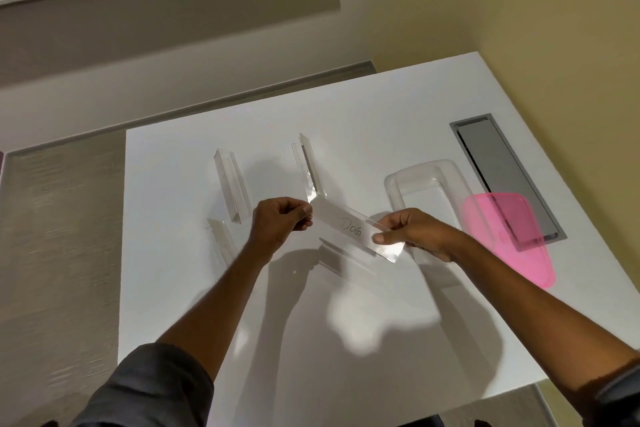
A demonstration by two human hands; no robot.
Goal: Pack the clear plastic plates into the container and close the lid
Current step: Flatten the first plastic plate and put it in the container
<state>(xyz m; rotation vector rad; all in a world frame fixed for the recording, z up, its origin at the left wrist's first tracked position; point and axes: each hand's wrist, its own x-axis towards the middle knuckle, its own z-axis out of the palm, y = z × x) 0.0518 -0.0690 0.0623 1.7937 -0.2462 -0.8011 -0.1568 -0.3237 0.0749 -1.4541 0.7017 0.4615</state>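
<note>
Clear plate (pixel 353 230) marked "DOG" held above the worktop (pixel 381 107), left hand (pixel 280 222) pinching its far end, right hand (pixel 412 232) pinching the near end. Edges hard to trace, see-through. Other clear plates on the worktop: one far left (pixel 232 184), one by the left wrist (pixel 221 239), one behind (pixel 308 163), one beneath (pixel 346 256), partly hidden. Open container (pixel 422 170) right of the hands, front hidden by right hand. Pink lid (pixel 512 236) beyond it.

The bench (pixel 207 149) is plain white. The plates (pixel 232 184) and container (pixel 420 172) are clear, one plate (pixel 353 230) with dark handwriting. The lid (pixel 509 236) is see-through pink; sleeves (pixel 149 388) are grey.
</note>
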